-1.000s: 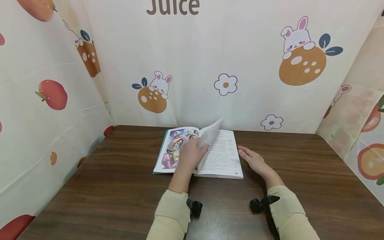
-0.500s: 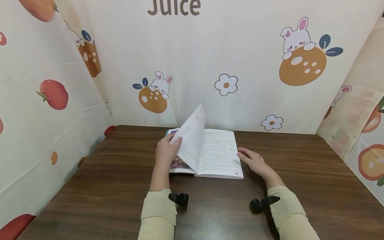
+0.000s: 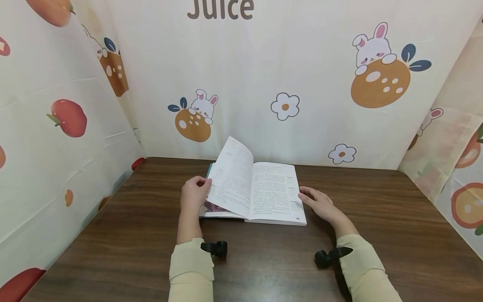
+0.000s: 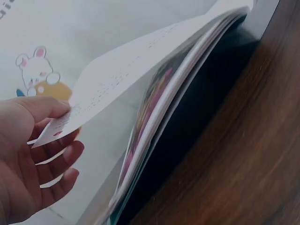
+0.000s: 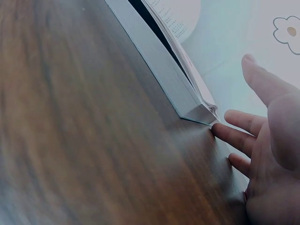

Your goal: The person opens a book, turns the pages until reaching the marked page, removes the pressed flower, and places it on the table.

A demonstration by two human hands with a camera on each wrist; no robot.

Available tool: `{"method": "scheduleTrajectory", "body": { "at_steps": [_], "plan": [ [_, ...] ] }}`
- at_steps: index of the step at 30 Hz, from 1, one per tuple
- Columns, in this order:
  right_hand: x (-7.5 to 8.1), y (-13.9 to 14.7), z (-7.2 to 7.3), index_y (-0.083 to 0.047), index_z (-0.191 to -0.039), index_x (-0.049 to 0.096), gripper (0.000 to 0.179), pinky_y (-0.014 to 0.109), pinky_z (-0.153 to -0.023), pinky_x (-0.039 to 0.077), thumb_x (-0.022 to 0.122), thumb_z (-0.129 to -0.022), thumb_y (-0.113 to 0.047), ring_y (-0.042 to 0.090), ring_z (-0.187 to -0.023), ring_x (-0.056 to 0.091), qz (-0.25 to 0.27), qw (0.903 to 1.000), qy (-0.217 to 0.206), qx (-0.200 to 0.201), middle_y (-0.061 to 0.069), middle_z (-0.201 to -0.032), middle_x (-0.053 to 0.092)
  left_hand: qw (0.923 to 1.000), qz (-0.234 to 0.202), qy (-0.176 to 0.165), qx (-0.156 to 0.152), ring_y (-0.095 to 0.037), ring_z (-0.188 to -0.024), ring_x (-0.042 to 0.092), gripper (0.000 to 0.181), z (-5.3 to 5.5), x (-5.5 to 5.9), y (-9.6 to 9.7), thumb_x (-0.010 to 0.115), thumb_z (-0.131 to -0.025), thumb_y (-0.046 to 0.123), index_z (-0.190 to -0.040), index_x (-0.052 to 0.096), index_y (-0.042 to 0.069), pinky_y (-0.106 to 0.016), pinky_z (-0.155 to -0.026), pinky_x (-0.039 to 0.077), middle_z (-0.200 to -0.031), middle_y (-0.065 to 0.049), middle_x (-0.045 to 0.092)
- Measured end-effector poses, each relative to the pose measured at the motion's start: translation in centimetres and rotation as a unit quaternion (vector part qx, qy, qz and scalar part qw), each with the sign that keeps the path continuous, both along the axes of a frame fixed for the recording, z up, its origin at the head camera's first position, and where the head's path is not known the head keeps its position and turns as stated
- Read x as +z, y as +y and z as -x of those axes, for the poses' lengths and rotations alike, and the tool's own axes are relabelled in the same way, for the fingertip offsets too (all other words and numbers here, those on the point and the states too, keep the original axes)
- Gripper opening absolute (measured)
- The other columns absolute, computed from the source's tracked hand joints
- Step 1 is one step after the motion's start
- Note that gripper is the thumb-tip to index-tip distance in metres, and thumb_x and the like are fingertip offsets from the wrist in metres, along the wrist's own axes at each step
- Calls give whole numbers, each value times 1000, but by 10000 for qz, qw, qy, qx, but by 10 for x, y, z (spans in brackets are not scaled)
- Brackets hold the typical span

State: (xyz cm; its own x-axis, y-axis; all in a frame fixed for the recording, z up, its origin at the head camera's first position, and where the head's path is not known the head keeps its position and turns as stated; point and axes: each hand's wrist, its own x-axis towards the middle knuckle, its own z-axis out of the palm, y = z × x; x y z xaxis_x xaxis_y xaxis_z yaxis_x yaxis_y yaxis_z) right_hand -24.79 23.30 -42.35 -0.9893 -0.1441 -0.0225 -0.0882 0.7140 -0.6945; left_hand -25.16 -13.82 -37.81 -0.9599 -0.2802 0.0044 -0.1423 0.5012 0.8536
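An open book (image 3: 273,193) lies on the table, its right-hand page covered in print. My left hand (image 3: 193,195) pinches the outer edge of a raised page (image 3: 232,180), which arches over the left side of the book. In the left wrist view the thumb (image 4: 49,108) lies on top of that page (image 4: 112,84) and the other fingers are beneath it. A strip of a coloured picture page (image 4: 152,103) shows underneath. My right hand (image 3: 318,202) rests at the book's right edge. In the right wrist view its loosely extended fingers (image 5: 236,138) reach the corner of the book (image 5: 197,110).
The dark wooden table (image 3: 271,268) extends in front of the book and to both sides. A white curtain (image 3: 245,75) with rabbit and fruit prints hangs right behind the table's back edge. A black wrist camera (image 3: 219,248) is strapped to each sleeve.
My left hand has moved left, carrying the page from the right of the spine over the picture page, which it now mostly covers. The right hand has stayed nearly still.
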Motion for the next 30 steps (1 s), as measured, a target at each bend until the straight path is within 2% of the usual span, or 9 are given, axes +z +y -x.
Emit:
{"method": "scheduleTrajectory", "body": {
  "at_steps": [8,14,23,30],
  "plan": [
    [-1,2,0,-5,-137,41,61,67,-96,8,45,-94,-48,45,-130,19,27,10000,47,-17,23,-141,35,9968,340,-717,64,-27,-86,49,24,-1,-8,-14,56,-90,29,-97,62,7,-35,-68,38,-94,-12,57],
    [-2,2,0,-6,-137,41,63,67,-96,7,46,-92,-51,46,-130,18,-5,10000,52,-28,24,-142,33,9920,554,-1132,-41,-28,-86,50,24,-3,-11,-20,56,-89,27,-97,62,5,-37,-69,39,-97,-14,58],
    [-2,1,-1,-7,-137,41,67,66,-97,5,47,-90,-54,47,-130,17,-61,10000,15,-8,25,-142,32,9832,988,-1509,-281,-29,-85,51,23,-4,-14,-23,55,-88,22,-97,60,2,-37,-68,39,-95,-15,57],
    [-1,0,-1,-8,-137,40,68,68,-96,8,48,-89,-54,47,-130,16,-100,9999,-44,4,25,-142,32,9804,1141,-1562,-358,-28,-82,51,22,-5,-18,-23,56,-88,22,-96,60,2,-37,-67,38,-92,-14,57]
  ]
}}
